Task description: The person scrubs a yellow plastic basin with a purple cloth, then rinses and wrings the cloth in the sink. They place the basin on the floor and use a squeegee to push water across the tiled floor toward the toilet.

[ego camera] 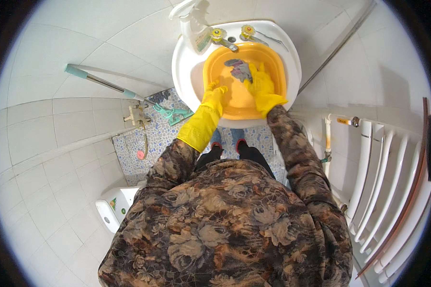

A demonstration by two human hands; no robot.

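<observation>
Both my hands wear yellow rubber gloves inside an orange plastic basin (281, 71), which sits in a white washbasin (182, 64). A wet grey and purplish cloth (240, 70) lies crumpled in the basin's upper middle, in what looks like shallow water. My right hand (263, 83) is beside the cloth; its thumb and forefinger meet the cloth's right edge, and whether they pinch it is unclear. My left hand (214, 96) reaches over the basin's left side, thumb and fingers apart with nothing between them. A gap separates it from the cloth.
Two taps with clear knobs, a left tap (222, 40) and a right tap (249, 33), stand behind the basin. A white spray bottle (194, 34) is at the back left. A mop (106, 81) leans on the left wall; a white radiator (388, 186) lines the right wall.
</observation>
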